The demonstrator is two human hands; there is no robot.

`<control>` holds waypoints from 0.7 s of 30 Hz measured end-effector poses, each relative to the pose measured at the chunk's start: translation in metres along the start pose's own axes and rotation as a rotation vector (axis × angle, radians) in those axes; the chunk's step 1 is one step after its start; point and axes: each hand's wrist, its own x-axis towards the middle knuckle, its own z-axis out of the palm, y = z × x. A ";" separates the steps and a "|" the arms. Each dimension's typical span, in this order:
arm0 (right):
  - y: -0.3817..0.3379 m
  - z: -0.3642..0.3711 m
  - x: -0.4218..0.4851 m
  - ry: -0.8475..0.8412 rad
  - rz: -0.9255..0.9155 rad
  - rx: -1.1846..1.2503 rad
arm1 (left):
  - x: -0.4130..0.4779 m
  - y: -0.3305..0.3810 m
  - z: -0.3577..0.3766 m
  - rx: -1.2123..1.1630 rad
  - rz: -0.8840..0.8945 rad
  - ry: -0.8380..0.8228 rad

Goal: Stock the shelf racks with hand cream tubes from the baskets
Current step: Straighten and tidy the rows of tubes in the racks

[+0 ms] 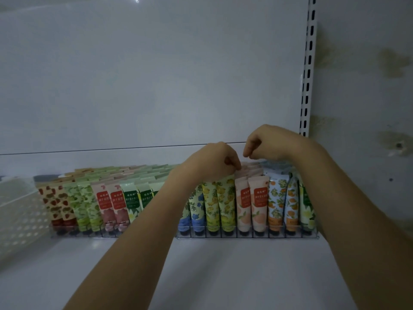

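tubes [245, 203] nearly fill the rack [245, 236]; left hand [214, 161] pinches peach tops, right hand [266, 142] hovers curled, holding nothing visible; i'd seat caps down, keeping rows straight

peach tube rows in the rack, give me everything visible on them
The peach tubes stand in two adjacent lanes of the clear rack, cap end down and crimped end up, leaning slightly back. Pale pink bodies that look like soft plastic, a red label panel with white text, peach fruit art below, pale caps. More tubes are stacked behind each front one. Yellow lemon tubes stand to their left, orange-fruit tubes to their right. The left hand fingers the crimped tops of the rear tubes; the right hand hovers above.
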 end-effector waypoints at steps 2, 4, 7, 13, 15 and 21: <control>-0.001 0.003 0.002 0.068 -0.010 0.015 | 0.000 -0.003 -0.001 0.011 -0.020 0.037; -0.002 0.009 0.004 0.118 -0.012 0.023 | 0.001 -0.009 -0.001 0.030 -0.055 0.087; -0.002 0.019 0.006 0.125 0.004 0.015 | 0.003 -0.017 0.004 0.066 -0.101 0.115; -0.003 0.030 0.011 0.041 0.026 -0.006 | 0.005 -0.019 0.009 0.099 -0.114 0.057; -0.003 0.031 0.012 0.035 0.026 0.001 | 0.005 -0.019 0.009 0.106 -0.109 0.054; 0.001 0.028 0.010 0.011 0.015 0.045 | 0.006 -0.021 0.009 0.106 -0.102 0.047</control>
